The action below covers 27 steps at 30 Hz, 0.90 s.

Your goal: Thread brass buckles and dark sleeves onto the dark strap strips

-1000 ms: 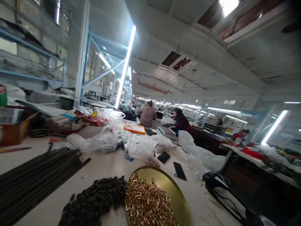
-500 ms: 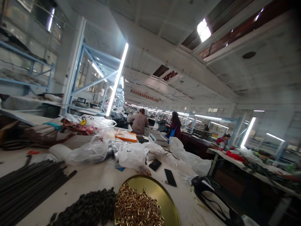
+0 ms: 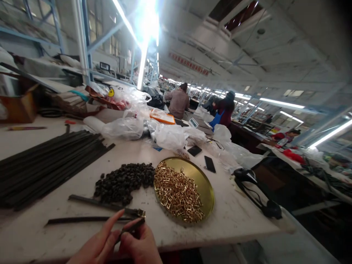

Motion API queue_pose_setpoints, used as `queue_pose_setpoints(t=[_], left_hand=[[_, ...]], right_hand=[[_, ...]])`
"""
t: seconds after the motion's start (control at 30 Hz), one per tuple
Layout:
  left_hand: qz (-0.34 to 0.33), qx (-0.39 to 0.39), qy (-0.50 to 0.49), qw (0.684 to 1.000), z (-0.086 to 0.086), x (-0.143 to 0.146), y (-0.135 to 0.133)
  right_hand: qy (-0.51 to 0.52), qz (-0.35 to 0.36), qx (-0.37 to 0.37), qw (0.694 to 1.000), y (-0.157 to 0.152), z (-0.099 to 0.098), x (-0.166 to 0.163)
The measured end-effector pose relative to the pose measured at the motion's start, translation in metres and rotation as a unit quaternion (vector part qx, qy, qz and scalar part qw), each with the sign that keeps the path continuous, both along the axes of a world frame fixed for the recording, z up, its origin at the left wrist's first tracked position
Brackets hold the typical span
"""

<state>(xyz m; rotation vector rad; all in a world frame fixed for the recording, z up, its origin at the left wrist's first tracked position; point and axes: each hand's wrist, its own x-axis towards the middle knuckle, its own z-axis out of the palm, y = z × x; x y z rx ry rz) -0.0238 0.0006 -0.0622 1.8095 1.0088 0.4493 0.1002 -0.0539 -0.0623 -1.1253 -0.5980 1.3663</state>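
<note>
Low at the front edge of the table, my right hand pinches a narrow black strap between thumb and fingers. My left hand grips the same strap just to the left, its index finger stretched forward. Beyond the fingertips lies a second black strap with a gold buckle at its right end. Another thin dark strip runs from the left toward my hands; its right end is hidden behind the fingers. A round gold tray holds a heap of small gold buckles.
Small black loops are piled left of the tray. Long black straps lie stacked at the left. Two phones, plastic bags and a black headset-like object lie farther off. Two people work beyond the table.
The view has tilted down and shifted left, so the table's front edge shows. Both my hands, holding a strap, have come into view, along with the buckled strap.
</note>
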Motion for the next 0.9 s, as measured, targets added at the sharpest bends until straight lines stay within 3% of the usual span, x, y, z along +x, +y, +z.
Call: queue_pose_setpoints(t=[0.07,0.13,0.23,0.27,0.3,0.37,0.47,0.63,0.9], left_hand=[[-0.004,-0.012,-0.034,0.999,-0.009,0.004,0.001],[-0.011,-0.021,-0.038,0.999,-0.004,0.007,0.003],[-0.021,-0.029,0.01,0.999,0.021,0.008,0.007],[-0.016,-0.028,0.031,0.999,0.03,0.008,0.008],[-0.012,-0.026,0.047,0.998,0.038,0.009,0.009],[-0.006,-0.023,0.066,0.998,0.047,0.014,0.009],[-0.028,-0.037,0.072,0.996,0.051,0.024,0.005],[-0.044,-0.032,0.08,0.995,0.058,0.025,-0.002],[-0.054,-0.008,0.073,0.996,0.059,0.026,-0.008]], right_hand=[[0.037,0.001,-0.012,0.999,-0.003,0.003,-0.002],[0.006,0.056,0.002,0.998,-0.005,0.01,0.008],[-0.224,0.094,0.023,0.97,-0.002,0.02,0.052],[-0.349,0.048,0.021,0.936,0.003,0.023,0.071],[-0.482,0.006,0.013,0.876,0.009,0.026,0.091],[-0.694,-0.037,-0.062,0.717,0.025,0.029,0.127],[-0.74,-0.045,-0.122,0.659,0.05,0.025,0.159],[-0.748,-0.021,-0.149,0.647,0.065,0.013,0.167],[-0.721,-0.003,-0.161,0.674,0.065,0.013,0.17]])
